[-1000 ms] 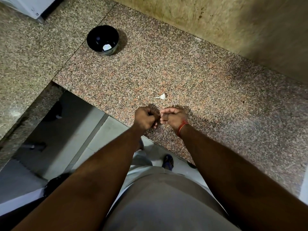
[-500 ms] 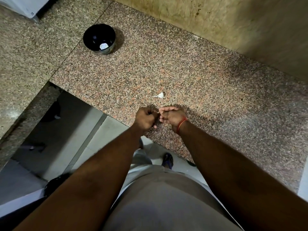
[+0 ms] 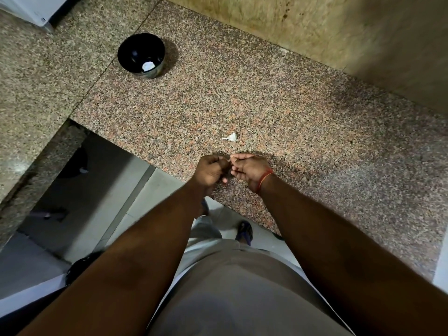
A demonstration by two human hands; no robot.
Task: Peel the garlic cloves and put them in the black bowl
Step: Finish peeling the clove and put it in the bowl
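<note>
Garlic clove [image 3: 231, 137], white with a thin tail, lies on the speckled granite counter [image 3: 315, 132] just above the hands at the frame's centre. Both hands meet fingertip to fingertip over the counter's near edge: the left hand [image 3: 210, 170] is curled into a fist, the right hand [image 3: 249, 168] has fingers bent inward, and together they pinch something pale and tiny, too small to identify. At upper left sits the black bowl [image 3: 141, 56], holding one white piece [image 3: 148, 66].
</note>
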